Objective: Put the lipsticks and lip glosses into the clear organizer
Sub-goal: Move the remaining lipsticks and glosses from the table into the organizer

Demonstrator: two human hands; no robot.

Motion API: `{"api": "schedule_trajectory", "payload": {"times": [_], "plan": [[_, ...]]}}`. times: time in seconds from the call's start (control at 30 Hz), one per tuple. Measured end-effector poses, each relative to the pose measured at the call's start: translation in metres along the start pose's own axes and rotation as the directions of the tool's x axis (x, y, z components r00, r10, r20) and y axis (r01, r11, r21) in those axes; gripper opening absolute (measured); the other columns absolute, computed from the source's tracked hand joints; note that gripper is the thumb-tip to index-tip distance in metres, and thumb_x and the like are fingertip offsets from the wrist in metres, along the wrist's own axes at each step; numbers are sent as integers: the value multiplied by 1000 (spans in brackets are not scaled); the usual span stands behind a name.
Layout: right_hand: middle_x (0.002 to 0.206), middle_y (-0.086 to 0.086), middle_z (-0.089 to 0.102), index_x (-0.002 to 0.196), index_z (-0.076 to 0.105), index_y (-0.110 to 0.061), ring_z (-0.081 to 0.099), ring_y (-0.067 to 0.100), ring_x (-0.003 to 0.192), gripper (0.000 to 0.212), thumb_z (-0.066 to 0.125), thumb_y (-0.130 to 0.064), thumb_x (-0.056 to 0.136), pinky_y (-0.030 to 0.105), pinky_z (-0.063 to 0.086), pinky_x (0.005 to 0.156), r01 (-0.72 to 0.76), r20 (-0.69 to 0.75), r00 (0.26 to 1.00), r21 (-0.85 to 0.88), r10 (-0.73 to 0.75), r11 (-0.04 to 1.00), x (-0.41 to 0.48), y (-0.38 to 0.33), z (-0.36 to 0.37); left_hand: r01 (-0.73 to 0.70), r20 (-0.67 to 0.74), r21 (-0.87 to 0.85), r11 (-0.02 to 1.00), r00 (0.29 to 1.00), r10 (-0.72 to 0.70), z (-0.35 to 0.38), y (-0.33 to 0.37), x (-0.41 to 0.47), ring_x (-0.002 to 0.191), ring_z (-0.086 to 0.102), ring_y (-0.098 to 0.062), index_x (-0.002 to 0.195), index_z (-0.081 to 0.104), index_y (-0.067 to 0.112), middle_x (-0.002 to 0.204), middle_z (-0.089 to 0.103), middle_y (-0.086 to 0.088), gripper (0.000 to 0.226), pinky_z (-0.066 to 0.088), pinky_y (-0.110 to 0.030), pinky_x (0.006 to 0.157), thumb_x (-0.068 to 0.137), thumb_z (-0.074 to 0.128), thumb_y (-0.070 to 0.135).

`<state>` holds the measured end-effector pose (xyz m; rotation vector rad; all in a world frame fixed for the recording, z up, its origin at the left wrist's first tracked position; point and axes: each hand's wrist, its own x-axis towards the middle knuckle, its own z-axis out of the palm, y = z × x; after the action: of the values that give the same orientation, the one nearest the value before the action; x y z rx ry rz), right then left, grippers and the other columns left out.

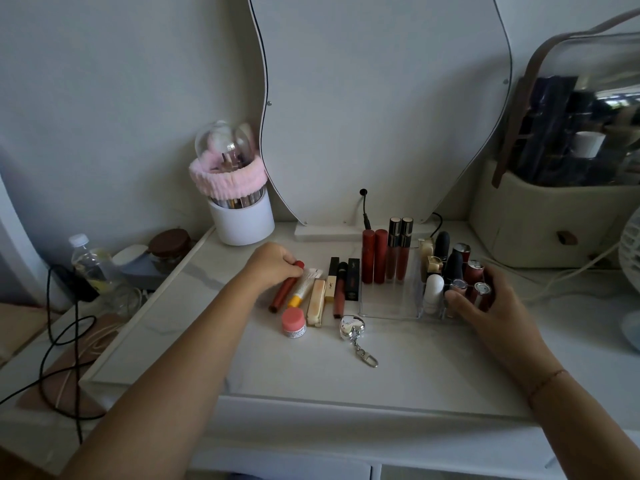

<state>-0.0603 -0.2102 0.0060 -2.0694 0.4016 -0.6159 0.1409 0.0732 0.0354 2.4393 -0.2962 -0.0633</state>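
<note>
Left hand (277,263): we pinch the far end of the long red lip-gloss tube (286,287) to lift it.
Right hand (485,299): our fingers curl round the clear acrylic organizer (391,308), steadying it.

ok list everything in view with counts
clear organizer: 1, clear, right of centre
red tubes: 2, red, upright inside
lip glosses: 2, black-capped, upright beside them
lipsticks: about nine, mixed, right cells
loose lip products: 6, mixed, left of organizer
jar: 1, pink-lidded, front
heart keychain: 1, silver, front
brush holder: 1, white, back left
mirror: 1, white-edged, back
water bottle: 1, clear, far left
left hand: grips long red tube
right hand: holds organizer end
</note>
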Motion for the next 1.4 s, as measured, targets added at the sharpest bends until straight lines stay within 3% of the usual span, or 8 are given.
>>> {"api": "schedule_trajectory", "payload": {"times": [0.2,0.33,0.5,0.63,0.8,0.97,1.13,1.4], "plan": [[105,-5,58,133,41,-23,53,-4,80,64,71,-33,77,12,36,61,6,-2,1000,17,-6,1000,0,-1,0,44,-8,-85,995,999,-45,-8,7,0,78,62,-18,100,69,8,89,68,-7,29,53,-30,80,72,67,4],[105,-6,58,131,42,-24,50,-11,82,62,71,-32,77,12,36,62,5,-8,1000,36,-5,999,0,0,0,-1,-11,11,1000,1000,1,-11,12,-2,103,59,-24,118,60,10,113,63,-10,40,47,-34,94,78,65,13],[104,-7,58,132,41,-23,52,-7,81,62,71,-32,77,10,35,62,8,1,1000,41,-8,999,0,0,0,-65,-18,17,998,998,65,-2,14,-8,88,63,-16,90,70,14,95,70,-3,24,48,-28,79,75,74,33],[97,-15,57,128,44,-27,50,-14,82,58,71,-32,77,12,37,63,17,-3,1000,52,-16,999,0,0,1,-23,-34,98,995,999,27,1,11,-10,87,65,-27,84,72,5,90,71,-15,26,50,-40,82,72,75,28],[98,-11,57,130,42,-26,49,-14,81,60,70,-34,77,12,36,61,11,-1,1000,44,-11,999,1,1,1,-1,18,172,985,1000,-2,-3,7,-9,80,65,-25,83,75,10,84,72,-13,15,51,-36,77,72,73,20],[94,-17,56,131,41,-27,47,-16,77,62,70,-36,76,11,34,60,6,-14,1000,35,-6,999,0,2,1,1,-48,-157,988,999,-9,-24,24,-11,85,67,-26,104,67,2,95,69,-15,26,55,-37,82,80,70,11],[103,-8,58,133,39,-25,52,-8,80,65,70,-36,77,12,36,61,3,6,1000,31,-4,1000,1,2,1,-222,-112,-592,775,975,193,-49,73,-27,77,66,-12,105,64,3,91,67,-8,21,55,-19,65,84,63,3],[93,-18,58,132,40,-26,51,-14,77,63,70,-35,77,11,36,59,7,2,1000,35,-7,999,-1,1,0,-391,-138,-563,728,913,385,-10,112,-51,88,66,-5,95,68,28,94,72,5,17,52,-18,79,78,72,25]]}}
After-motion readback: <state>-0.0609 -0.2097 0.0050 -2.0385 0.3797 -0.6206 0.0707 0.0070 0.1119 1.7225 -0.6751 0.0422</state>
